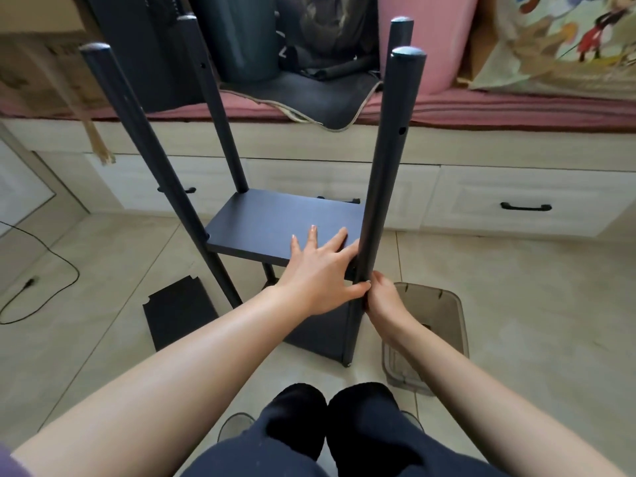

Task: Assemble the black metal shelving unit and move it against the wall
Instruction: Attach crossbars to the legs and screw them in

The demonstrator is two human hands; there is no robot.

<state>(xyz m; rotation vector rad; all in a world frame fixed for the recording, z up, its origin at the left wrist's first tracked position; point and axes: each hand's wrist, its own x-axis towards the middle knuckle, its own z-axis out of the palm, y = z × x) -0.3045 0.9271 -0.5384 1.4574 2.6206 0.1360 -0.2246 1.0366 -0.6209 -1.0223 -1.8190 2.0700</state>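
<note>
The black shelving unit stands on the tiled floor in front of me, with several upright round posts and a flat black shelf board (272, 222) fixed between them. A lower black board (323, 332) sits under it. My left hand (320, 270) lies flat on the near right corner of the shelf board, fingers straight, thumb against the near right post (385, 173). My right hand (385, 304) grips that post just below the board. A loose black shelf board (179, 311) with notched corners lies on the floor at the left.
A clear plastic box (433, 339) sits on the floor right of the unit. A bed platform with white drawers (516, 204) runs across behind. A black cable (44, 270) trails on the floor at left. My knees (330, 421) are below.
</note>
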